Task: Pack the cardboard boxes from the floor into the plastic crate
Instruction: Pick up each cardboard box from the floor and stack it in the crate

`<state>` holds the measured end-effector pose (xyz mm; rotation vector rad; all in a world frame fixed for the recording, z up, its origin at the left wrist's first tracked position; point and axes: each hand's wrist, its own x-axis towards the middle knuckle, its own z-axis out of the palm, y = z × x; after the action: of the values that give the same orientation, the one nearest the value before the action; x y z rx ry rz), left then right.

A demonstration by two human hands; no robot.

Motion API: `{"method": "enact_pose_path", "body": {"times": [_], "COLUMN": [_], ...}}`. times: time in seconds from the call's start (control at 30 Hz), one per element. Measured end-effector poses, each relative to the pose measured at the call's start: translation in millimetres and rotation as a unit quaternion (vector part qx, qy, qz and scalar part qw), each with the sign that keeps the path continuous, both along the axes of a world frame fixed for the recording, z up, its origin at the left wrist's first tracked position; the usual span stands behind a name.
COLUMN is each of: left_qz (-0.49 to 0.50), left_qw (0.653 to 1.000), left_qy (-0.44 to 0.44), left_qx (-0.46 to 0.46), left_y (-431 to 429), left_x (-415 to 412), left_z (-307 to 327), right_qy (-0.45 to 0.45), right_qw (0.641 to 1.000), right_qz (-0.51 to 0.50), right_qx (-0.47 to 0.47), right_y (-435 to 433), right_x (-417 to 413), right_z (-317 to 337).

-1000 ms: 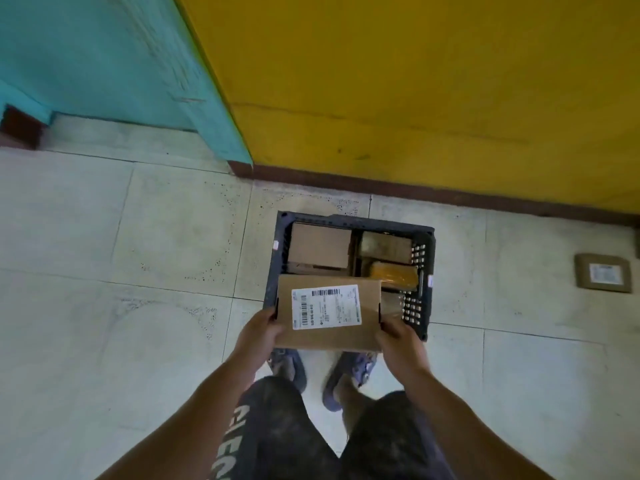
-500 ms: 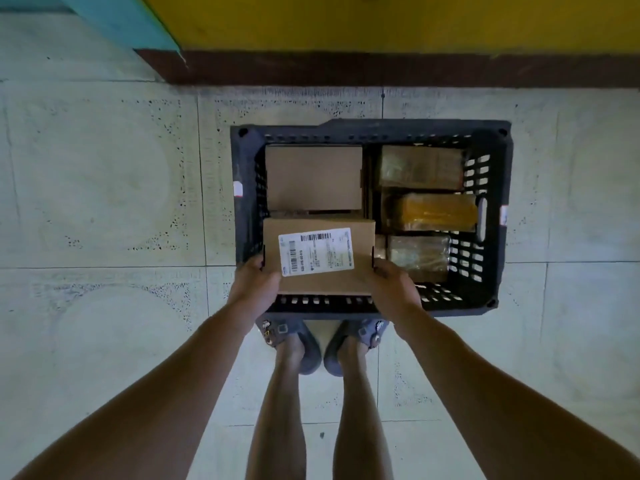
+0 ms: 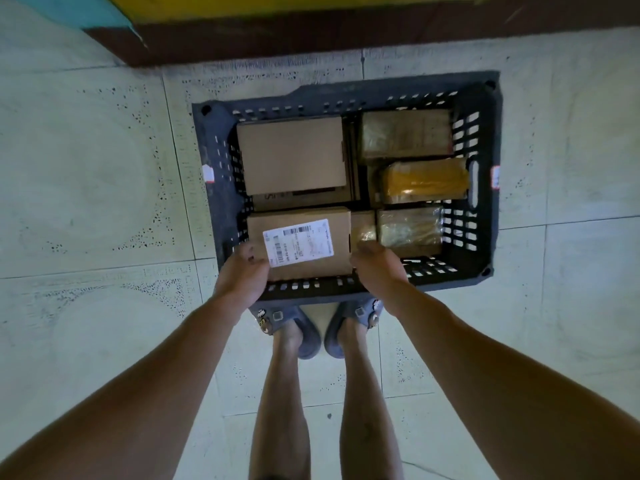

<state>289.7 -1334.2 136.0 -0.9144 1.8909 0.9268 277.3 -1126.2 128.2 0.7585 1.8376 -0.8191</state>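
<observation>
Cardboard box lies lengthwise along the crate near wall; your left hand and right hand grip its ends.

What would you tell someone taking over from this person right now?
Left hand and right hand each grip an end of the labelled box, low in the near-left corner of the crate.
Already packed: a plain box behind it, three wrapped parcels on the right.
Left: let go once it sits flat; no more boxes show on the floor in view, so look around.
</observation>
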Motion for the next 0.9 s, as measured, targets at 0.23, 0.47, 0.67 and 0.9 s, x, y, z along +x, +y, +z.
{"method": "enact_pose_path", "body": {"times": [0.23,0.47,0.67,0.9], "left_qz": [0.074,0.075,-0.005,-0.159], "left_qw": [0.993,0.975,0.958,0.927], "left_qy": [0.075,0.176,0.199,0.190], "left_qx": [0.051,0.116,0.204,0.281], "left_y": [23,73,147,295], "left_x": [-23,-43,-62,-56], "left_z": [131,324,411,455], "right_qy": [0.051,0.161,0.244,0.305], "right_qw": [0.999,0.977,0.933,0.889], "right_qz": [0.009,-0.143,-0.266,-0.339], "right_qx": [-0.015,-0.002,-0.003,0.034], "right_y": [41,93,152,277], "right_x": [-23,-22,20,77], "right_z": [142,342,444,500]}}
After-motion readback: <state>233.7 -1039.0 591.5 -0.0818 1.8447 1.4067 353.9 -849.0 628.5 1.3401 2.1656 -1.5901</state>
